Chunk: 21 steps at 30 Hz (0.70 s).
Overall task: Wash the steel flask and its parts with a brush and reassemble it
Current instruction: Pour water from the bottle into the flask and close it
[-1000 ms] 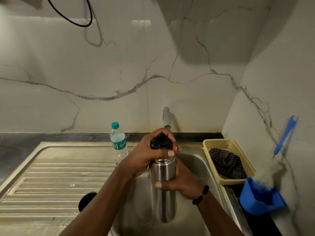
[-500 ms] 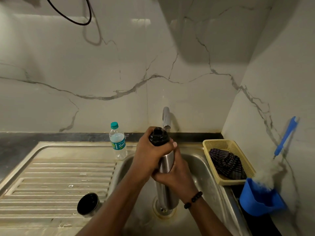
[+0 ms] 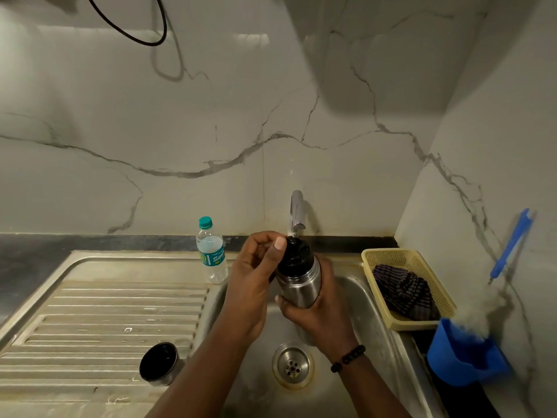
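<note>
Over the sink basin (image 3: 355, 300), right under the tap (image 3: 297, 211), the right hand (image 3: 316, 312) wraps its fingers round the steel flask (image 3: 298, 285). The left hand (image 3: 256, 276) curls at the black stopper (image 3: 297, 251), thumb touching. The cup lid (image 3: 158, 363) sits apart on the drainboard (image 3: 105, 312); the yellow basket (image 3: 407, 285) crowds the right rim.

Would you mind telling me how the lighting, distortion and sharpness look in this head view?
Head view: dim, greenish light; a broad shadow darkens the upper-right wall; wide-angle bending curves the sink edges; glare streaks the steel flask; the brush bristles look soft and blurry.
</note>
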Tool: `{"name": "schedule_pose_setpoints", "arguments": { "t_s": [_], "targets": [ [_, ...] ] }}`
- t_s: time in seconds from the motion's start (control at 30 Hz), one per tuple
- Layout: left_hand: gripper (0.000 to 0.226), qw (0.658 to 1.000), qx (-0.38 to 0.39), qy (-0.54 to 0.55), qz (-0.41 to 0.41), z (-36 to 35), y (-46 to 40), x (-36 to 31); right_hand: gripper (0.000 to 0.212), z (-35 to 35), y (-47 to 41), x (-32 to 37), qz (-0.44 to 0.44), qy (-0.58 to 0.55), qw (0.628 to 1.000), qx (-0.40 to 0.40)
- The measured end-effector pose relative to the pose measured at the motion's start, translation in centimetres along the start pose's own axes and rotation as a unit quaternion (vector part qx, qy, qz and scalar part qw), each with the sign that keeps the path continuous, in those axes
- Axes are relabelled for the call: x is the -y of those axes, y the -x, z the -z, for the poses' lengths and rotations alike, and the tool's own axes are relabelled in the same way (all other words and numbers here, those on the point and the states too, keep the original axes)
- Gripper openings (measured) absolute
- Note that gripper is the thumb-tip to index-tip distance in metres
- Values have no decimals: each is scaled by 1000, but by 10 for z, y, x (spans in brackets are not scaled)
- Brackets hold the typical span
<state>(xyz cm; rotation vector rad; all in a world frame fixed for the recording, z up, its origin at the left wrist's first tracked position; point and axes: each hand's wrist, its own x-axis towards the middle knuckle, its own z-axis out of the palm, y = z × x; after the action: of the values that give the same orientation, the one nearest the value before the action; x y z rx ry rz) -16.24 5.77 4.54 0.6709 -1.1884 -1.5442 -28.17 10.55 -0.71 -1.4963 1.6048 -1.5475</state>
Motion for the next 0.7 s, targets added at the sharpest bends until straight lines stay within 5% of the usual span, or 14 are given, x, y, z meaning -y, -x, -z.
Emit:
{"name": "schedule_pose_setpoints", "arguments": {
  "t_s": [0.17,0.33,0.7],
  "targets": [
    [37,999,-26,10,21,-7,-2,-5,78,-3,2,-1,-4,-7,1000,-18],
    [19,993,-109,2,32,-14,-10,-4,81,-10,3,-4,-10,2,1000,5],
    [29,992,-99,-35,66,-1,-7,4,77,-13,11,-6,-36,-22,999,26]
  ]
}}
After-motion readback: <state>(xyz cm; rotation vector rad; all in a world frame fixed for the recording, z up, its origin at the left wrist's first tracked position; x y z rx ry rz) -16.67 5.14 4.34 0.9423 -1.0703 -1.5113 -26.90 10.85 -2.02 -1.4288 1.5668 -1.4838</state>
